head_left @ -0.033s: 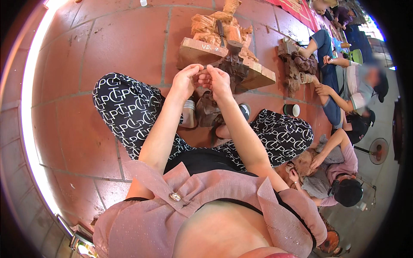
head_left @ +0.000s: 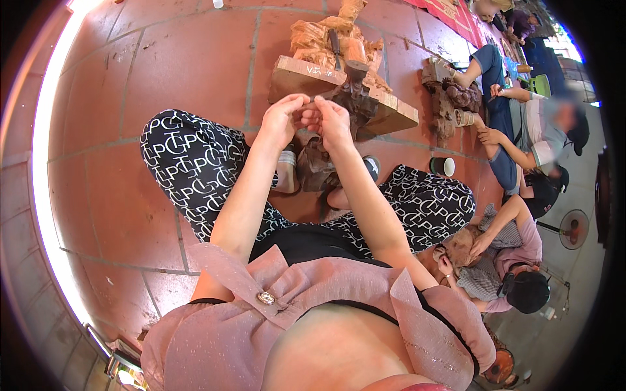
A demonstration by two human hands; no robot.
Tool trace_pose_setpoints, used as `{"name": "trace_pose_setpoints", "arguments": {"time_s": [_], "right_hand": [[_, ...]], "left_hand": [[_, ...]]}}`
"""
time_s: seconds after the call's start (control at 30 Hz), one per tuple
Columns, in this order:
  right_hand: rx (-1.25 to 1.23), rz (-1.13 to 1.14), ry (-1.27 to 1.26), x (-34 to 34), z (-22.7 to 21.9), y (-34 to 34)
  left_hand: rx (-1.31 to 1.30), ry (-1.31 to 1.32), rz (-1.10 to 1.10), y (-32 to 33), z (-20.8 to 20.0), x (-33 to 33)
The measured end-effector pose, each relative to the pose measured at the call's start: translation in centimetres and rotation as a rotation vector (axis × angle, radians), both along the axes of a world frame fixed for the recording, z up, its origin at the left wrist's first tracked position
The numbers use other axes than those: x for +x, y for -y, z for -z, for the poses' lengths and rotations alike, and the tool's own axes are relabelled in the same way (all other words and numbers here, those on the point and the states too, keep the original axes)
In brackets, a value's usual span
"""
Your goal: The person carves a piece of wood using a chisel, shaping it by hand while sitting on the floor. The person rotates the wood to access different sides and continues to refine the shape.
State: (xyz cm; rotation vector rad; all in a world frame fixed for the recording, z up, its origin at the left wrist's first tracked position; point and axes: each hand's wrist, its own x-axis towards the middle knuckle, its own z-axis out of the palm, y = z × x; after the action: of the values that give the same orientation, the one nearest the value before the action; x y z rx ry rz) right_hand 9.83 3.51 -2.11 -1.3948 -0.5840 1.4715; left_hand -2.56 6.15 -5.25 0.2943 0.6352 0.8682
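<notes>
My left hand [head_left: 283,120] and my right hand [head_left: 331,121] meet in front of me, fingers bent and thumbs close together. Both pinch a small brownish piece [head_left: 310,105], thin and mostly covered by the fingertips, so its kind is unclear. Just beneath and beyond the hands stands a dark brown wood carving [head_left: 355,94] with a flat round top; its lower part [head_left: 316,166] shows between my feet. Behind it, a paler carved wooden figure [head_left: 313,42] rests around a thick light wooden board [head_left: 297,77]. A dark-handled tool [head_left: 334,44] leans there.
A cup with a dark rim [head_left: 443,167] lies by my right knee. Another dark carving [head_left: 450,98] stands farther right beside a seated person [head_left: 521,130]. Nearer right, a second person [head_left: 502,251] handles a brown carving [head_left: 460,247]. A standing fan [head_left: 574,228] is behind them.
My fingertips have shifted very slightly away from me, and a little more of the brownish piece shows between them. All else looks the same.
</notes>
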Motion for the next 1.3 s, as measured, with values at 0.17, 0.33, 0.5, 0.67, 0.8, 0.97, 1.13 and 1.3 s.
{"name": "trace_pose_setpoints", "arguments": {"time_s": [0.17, 0.33, 0.5, 0.67, 0.8, 0.97, 1.13, 1.3], "right_hand": [[0.02, 0.05, -0.05, 0.3, 0.1, -0.5], [-0.087, -0.024, -0.052, 0.1, -0.1, 0.8], [0.064, 0.06, -0.067, 0.5, 0.3, 0.1], [0.011, 0.032, -0.118, 0.9, 1.0, 1.3], [0.016, 0.026, -0.088, 0.5, 1.2, 1.5], [0.101, 0.084, -0.122, 1.5, 1.4, 0.8], [-0.071, -0.025, -0.115, 0.1, 2.4, 4.9], [-0.067, -0.023, -0.15, 0.3, 0.9, 5.9]], "left_hand": [[0.068, -0.024, 0.007, -0.3, 0.1, 0.4], [0.013, -0.154, 0.003, 1.3, -0.5, -0.7], [0.184, -0.127, -0.094, 1.2, -2.1, 0.7], [0.119, -0.145, -0.062, 2.8, -0.7, 0.7], [0.18, -0.204, -0.062, 2.9, -1.9, 0.2], [0.264, -0.183, -0.142, 3.1, -1.8, 1.7], [0.341, -0.274, -0.059, 6.2, -0.6, -0.6], [0.32, -0.293, -0.13, 7.7, -2.7, 0.5]]}}
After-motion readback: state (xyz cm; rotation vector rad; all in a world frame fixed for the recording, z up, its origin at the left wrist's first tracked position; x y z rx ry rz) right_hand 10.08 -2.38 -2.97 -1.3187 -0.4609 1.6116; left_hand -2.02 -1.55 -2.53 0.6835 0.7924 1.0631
